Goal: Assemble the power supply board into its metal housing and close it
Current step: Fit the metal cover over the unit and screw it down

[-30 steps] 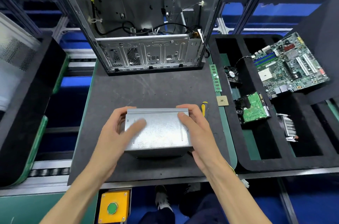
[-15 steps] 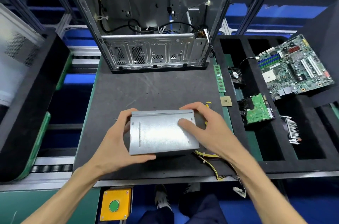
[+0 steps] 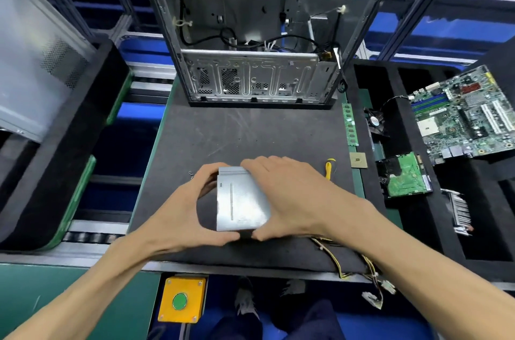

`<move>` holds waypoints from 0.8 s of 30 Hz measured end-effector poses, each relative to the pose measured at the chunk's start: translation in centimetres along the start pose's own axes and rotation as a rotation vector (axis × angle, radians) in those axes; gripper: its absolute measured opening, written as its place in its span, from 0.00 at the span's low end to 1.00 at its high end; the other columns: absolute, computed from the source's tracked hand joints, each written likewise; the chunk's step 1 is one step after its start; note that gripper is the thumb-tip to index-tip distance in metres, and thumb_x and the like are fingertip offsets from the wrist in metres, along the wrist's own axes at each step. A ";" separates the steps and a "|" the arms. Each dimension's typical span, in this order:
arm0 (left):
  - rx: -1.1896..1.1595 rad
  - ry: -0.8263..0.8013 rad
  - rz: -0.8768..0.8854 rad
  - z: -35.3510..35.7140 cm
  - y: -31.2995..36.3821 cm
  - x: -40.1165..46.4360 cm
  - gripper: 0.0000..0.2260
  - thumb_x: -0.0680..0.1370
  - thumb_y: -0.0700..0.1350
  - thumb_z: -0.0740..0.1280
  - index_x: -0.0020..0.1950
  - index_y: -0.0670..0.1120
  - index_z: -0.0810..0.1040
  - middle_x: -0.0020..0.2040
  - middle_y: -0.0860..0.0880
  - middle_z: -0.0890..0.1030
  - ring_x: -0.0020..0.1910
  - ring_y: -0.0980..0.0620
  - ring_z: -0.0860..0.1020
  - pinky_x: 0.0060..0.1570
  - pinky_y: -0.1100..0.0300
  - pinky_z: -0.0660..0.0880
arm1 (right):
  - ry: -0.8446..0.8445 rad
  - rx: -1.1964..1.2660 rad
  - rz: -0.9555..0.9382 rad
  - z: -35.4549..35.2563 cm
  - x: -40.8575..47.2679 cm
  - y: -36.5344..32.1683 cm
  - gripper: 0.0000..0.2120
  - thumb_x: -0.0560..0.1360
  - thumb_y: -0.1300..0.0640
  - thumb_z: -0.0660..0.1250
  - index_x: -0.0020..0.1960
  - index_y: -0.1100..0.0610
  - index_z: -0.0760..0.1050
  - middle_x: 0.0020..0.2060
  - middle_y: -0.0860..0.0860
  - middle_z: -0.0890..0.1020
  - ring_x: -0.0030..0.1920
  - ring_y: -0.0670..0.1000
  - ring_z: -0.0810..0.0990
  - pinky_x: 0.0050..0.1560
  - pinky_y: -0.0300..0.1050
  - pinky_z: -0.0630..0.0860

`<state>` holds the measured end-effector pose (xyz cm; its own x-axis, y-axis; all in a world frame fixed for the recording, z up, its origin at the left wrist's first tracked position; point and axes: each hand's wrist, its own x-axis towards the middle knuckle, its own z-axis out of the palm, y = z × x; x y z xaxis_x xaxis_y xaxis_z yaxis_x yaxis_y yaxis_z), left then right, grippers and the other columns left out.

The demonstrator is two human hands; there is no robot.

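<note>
While both your hands close on it, the metal housing sits low-centre of frame on the dark foam mat, lid side up w/ a long slot running down its top face. Your left hand grips the housing's left side: fingers curled over the far-left corner, thumb hooked along the near edge. Your right hand lies over the right half, fingers curled over the far edge, thumb pinching the near-right corner; the two thumbs almost meet at the near edge. Housing looks closed; board inside can't be seen.

Wire harness, yellow/black, trails out from under your right wrist, over the mat's near edge, ending in white connectors at lower right.

Upper centre: open PC chassis standing on the mat's far end, black cables inside. Yellow-handled tool just right of your right hand, on the mat. Right of that, on the green strip: RAM stick and a small square CPU chip below it.

Right side, black foam tray: small fan, hard drive w/ green board up, motherboard at upper right, heatsink at lower right.

Bottom centre-left: yellow box w/ green button. Upper left: grey side panel, perforated.
</note>
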<state>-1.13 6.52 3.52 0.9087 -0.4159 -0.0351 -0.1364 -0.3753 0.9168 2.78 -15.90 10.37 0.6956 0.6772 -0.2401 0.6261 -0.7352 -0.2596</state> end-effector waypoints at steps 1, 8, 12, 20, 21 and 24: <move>0.015 0.035 0.014 0.1 0.1 0.0 0.43 0.62 0.50 0.84 0.72 0.55 0.66 0.68 0.56 0.76 0.69 0.52 0.75 0.67 0.65 0.70 | -0.003 -0.018 -0.006 0.0 -0.1 0.0 0.42 0.64 0.37 0.77 0.71 0.51 0.65 0.58 0.47 0.75 0.56 0.52 0.74 0.46 0.42 0.55; 0.041 0.106 0.035 0.3 0.2 0.4 0.40 0.60 0.53 0.84 0.68 0.53 0.69 0.63 0.55 0.79 0.65 0.50 0.78 0.65 0.61 0.73 | -0.002 -0.048 -0.021 -0.2 -0.3 0.4 0.42 0.65 0.34 0.75 0.71 0.51 0.65 0.58 0.46 0.75 0.56 0.52 0.75 0.47 0.46 0.62; -0.014 0.103 0.009 0.9 -0.2 0.2 0.42 0.62 0.53 0.83 0.71 0.52 0.67 0.67 0.55 0.76 0.69 0.50 0.75 0.68 0.60 0.71 | 0.006 0.035 -0.027 -0.1 -0.3 1.0 0.45 0.65 0.33 0.76 0.74 0.50 0.64 0.61 0.46 0.75 0.59 0.50 0.73 0.55 0.43 0.62; -0.008 0.092 0.037 1.9 -0.8 -0.4 0.44 0.63 0.54 0.84 0.73 0.56 0.63 0.71 0.56 0.72 0.72 0.53 0.71 0.68 0.66 0.69 | 0.095 0.011 0.040 1.1 -1.8 1.2 0.49 0.64 0.27 0.73 0.75 0.53 0.65 0.64 0.45 0.74 0.62 0.49 0.71 0.66 0.44 0.61; 0.004 0.112 0.046 2.1 -0.7 -0.5 0.44 0.63 0.54 0.84 0.72 0.57 0.64 0.70 0.56 0.73 0.71 0.53 0.72 0.68 0.66 0.69 | 0.104 0.012 0.032 1.2 -2.0 1.1 0.48 0.64 0.28 0.74 0.74 0.53 0.66 0.63 0.45 0.74 0.61 0.49 0.72 0.64 0.44 0.61; -0.006 0.134 0.064 1.9 -0.1 0.2 0.43 0.61 0.54 0.84 0.71 0.56 0.67 0.68 0.57 0.75 0.70 0.53 0.74 0.67 0.66 0.70 | 0.116 0.049 0.053 0.7 -1.9 1.6 0.45 0.63 0.27 0.74 0.72 0.50 0.69 0.59 0.44 0.77 0.59 0.49 0.74 0.60 0.45 0.65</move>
<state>-1.72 4.87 2.70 0.9428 -0.3243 0.0764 -0.1936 -0.3466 0.9178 2.24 -18.35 9.76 0.7651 0.6272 -0.1458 0.5713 -0.7656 -0.2959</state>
